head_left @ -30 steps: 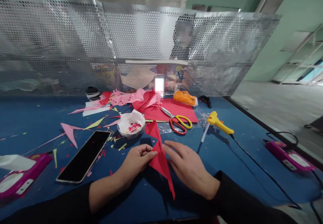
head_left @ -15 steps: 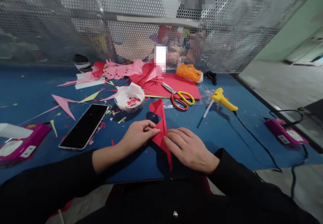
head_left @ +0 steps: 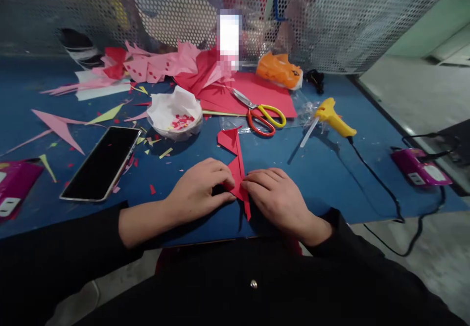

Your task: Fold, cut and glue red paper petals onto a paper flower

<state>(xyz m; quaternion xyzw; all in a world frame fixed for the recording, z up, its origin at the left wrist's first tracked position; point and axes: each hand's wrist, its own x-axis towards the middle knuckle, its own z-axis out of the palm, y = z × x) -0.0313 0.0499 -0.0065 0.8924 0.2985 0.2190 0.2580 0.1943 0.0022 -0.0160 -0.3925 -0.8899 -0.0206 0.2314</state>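
In the lower centre, the left hand [head_left: 198, 189] pinches the red paper [head_left: 238, 164] between its fingers; lengthwise folding is done, flattening seemingly unfinished. The right hand's [head_left: 281, 196] fingers, close together, touch its right edge; pinching is unclear.

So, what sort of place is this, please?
Probably a craft workplace: scissors lie partly over red paper, a glue gun rests nearby, and paper scraps are scattered on the blue table.
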